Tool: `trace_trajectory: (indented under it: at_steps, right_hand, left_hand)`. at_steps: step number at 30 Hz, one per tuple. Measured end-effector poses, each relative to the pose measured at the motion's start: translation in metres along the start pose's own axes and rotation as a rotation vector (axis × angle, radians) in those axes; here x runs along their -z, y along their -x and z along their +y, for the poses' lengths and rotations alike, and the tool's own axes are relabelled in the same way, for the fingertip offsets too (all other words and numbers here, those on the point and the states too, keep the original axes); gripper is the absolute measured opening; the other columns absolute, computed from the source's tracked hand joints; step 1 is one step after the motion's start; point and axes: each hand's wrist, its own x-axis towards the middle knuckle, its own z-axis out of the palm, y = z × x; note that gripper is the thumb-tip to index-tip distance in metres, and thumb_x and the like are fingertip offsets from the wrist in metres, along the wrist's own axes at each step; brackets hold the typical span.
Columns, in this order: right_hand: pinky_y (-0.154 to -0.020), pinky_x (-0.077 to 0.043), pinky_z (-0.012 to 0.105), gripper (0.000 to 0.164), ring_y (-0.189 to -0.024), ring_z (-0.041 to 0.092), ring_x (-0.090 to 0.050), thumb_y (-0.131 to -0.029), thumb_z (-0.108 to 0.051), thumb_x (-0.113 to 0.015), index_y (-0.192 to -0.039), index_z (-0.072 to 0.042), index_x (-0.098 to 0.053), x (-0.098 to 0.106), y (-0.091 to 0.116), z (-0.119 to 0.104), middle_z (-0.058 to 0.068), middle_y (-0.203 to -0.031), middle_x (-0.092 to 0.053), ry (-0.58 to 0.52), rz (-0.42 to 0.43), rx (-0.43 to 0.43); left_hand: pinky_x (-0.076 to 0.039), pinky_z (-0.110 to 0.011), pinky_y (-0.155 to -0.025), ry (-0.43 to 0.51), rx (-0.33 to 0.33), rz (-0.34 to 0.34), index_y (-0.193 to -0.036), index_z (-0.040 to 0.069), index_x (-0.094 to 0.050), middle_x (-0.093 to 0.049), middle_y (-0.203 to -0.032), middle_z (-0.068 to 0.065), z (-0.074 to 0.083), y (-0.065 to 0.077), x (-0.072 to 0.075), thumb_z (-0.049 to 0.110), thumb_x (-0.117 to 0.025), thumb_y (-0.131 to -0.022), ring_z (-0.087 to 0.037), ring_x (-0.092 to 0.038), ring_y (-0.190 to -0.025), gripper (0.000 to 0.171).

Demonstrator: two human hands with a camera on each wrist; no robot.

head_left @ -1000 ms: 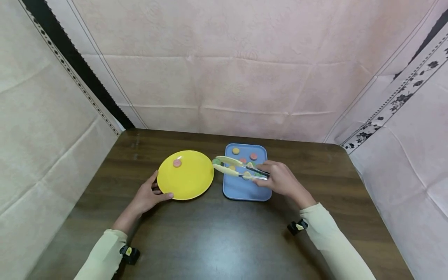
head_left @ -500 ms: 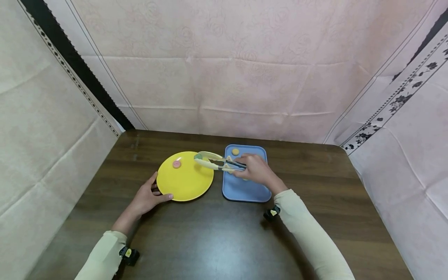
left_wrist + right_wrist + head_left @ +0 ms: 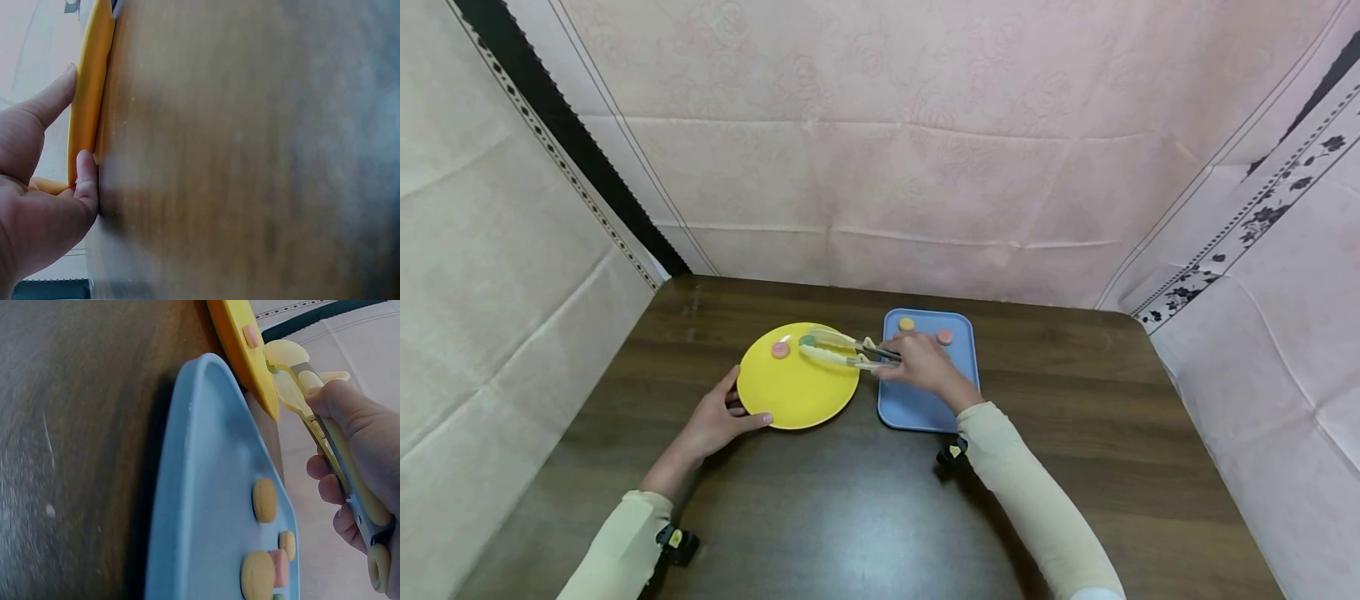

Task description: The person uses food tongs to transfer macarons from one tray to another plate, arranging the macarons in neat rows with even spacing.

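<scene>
My right hand (image 3: 917, 367) grips pale yellow tongs (image 3: 838, 350) that reach left over the yellow plate (image 3: 790, 400). The tong tips pinch a small green disc (image 3: 807, 340) just above the plate, beside a pink disc (image 3: 781, 350) lying on it. My left hand (image 3: 718, 417) holds the plate's near-left rim, thumb on top; the left wrist view shows the fingers (image 3: 84, 181) against the plate edge (image 3: 87, 106). The blue tray (image 3: 925, 404) lies right of the plate with a yellow disc (image 3: 907, 323) and a pink disc (image 3: 944, 337) at its far end. The right wrist view shows the tongs (image 3: 319, 419) in my hand and several discs on the tray (image 3: 206, 506).
The dark wooden table (image 3: 850, 517) is enclosed by pink cloth walls (image 3: 887, 167) at the back and both sides. Both forearms wear pale sleeves with small black wrist devices (image 3: 677, 546).
My right hand carried the tongs with the green disc leftward from the blue tray to over the yellow plate. The left hand stayed on the plate's rim.
</scene>
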Motion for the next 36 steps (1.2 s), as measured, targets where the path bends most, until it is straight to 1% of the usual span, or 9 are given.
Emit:
trace_trajectory:
  at_steps: [9, 15, 19, 26, 30, 32, 33, 35, 36]
  right_hand:
    - [-0.061, -0.049, 0.027, 0.043, -0.072, 0.011, -0.056, -0.088, -0.039, -0.080, -0.119, -0.010, -0.077, -0.011, -0.004, -0.004, 0.002, -0.094, -0.070, -0.003, -0.046, -0.043]
    - [-0.063, -0.050, 0.028, 0.045, -0.075, 0.012, -0.057, -0.088, -0.039, -0.080, -0.120, -0.009, -0.077, -0.011, -0.003, -0.005, 0.003, -0.098, -0.071, -0.022, -0.043, -0.051]
    - [-0.064, -0.052, 0.029, 0.047, -0.077, 0.012, -0.059, -0.088, -0.041, -0.079, -0.122, -0.008, -0.076, -0.007, 0.003, -0.005, 0.004, -0.101, -0.071, -0.021, -0.019, -0.048]
    - [-0.064, -0.052, 0.028, 0.047, -0.076, 0.012, -0.059, -0.086, -0.038, -0.082, -0.120, -0.006, -0.076, 0.010, 0.028, -0.002, 0.004, -0.098, -0.071, -0.039, 0.079, -0.038]
    - [-0.065, -0.055, 0.033, 0.053, -0.082, 0.018, -0.064, -0.086, -0.039, -0.082, -0.125, -0.005, -0.074, 0.021, 0.047, 0.004, 0.009, -0.107, -0.073, -0.054, 0.140, -0.065]
    - [-0.070, -0.057, 0.038, 0.055, -0.095, 0.024, -0.070, -0.085, -0.040, -0.083, -0.127, -0.005, -0.073, 0.026, 0.058, 0.007, 0.015, -0.118, -0.073, -0.046, 0.171, -0.080]
    - [-0.070, -0.057, 0.038, 0.056, -0.096, 0.025, -0.070, -0.085, -0.040, -0.083, -0.128, -0.005, -0.072, 0.029, 0.063, 0.008, 0.017, -0.122, -0.072, -0.045, 0.185, -0.091]
    - [-0.064, -0.056, 0.038, 0.057, -0.088, 0.026, -0.069, -0.085, -0.039, -0.083, -0.129, -0.005, -0.071, 0.035, 0.075, 0.010, 0.017, -0.119, -0.072, -0.054, 0.207, -0.111]
    - [-0.063, -0.055, 0.035, 0.057, -0.086, 0.024, -0.068, -0.085, -0.038, -0.084, -0.129, -0.004, -0.071, 0.038, 0.081, 0.012, 0.017, -0.117, -0.073, -0.049, 0.217, -0.117]
  left_hand:
    - [-0.056, -0.043, -0.097, 0.002, 0.001, 0.003, -0.163, 0.002, 0.000, -0.042, -0.148, -0.032, 0.000, 0.000, 0.000, 0.044, -0.086, -0.082, -0.043, -0.058, -0.127, 0.126]
    - [-0.056, -0.042, -0.097, 0.009, 0.000, 0.004, -0.163, 0.002, 0.000, -0.042, -0.148, -0.031, 0.000, 0.000, 0.000, 0.042, -0.086, -0.083, -0.042, -0.059, -0.127, 0.124]
    - [-0.056, -0.040, -0.096, 0.016, -0.003, 0.008, -0.164, 0.002, -0.001, -0.042, -0.148, -0.031, -0.001, 0.000, -0.001, 0.039, -0.086, -0.083, -0.041, -0.059, -0.126, 0.123]
    - [-0.058, -0.038, -0.093, 0.025, -0.020, 0.002, -0.163, 0.000, 0.000, -0.043, -0.146, -0.033, 0.000, 0.002, -0.002, 0.034, -0.086, -0.085, -0.042, -0.060, -0.125, 0.121]
    - [-0.058, -0.038, -0.093, 0.031, -0.018, 0.001, -0.163, 0.000, 0.001, -0.043, -0.147, -0.033, 0.002, 0.002, -0.002, 0.033, -0.086, -0.085, -0.042, -0.060, -0.125, 0.121]
    - [-0.058, -0.038, -0.093, 0.030, -0.014, 0.001, -0.163, 0.001, 0.001, -0.042, -0.147, -0.033, 0.003, 0.002, -0.002, 0.033, -0.086, -0.085, -0.042, -0.059, -0.126, 0.121]
    - [-0.058, -0.038, -0.093, 0.028, -0.012, 0.002, -0.163, 0.001, 0.001, -0.042, -0.148, -0.033, 0.003, 0.002, -0.002, 0.034, -0.086, -0.085, -0.042, -0.059, -0.126, 0.121]
    - [-0.058, -0.038, -0.093, 0.027, -0.009, 0.002, -0.163, 0.001, 0.000, -0.042, -0.148, -0.033, 0.002, 0.001, -0.002, 0.034, -0.086, -0.085, -0.042, -0.059, -0.126, 0.122]
    - [-0.058, -0.038, -0.093, 0.026, -0.009, 0.002, -0.163, 0.001, 0.000, -0.042, -0.147, -0.033, 0.002, 0.001, -0.001, 0.035, -0.086, -0.084, -0.042, -0.059, -0.126, 0.122]
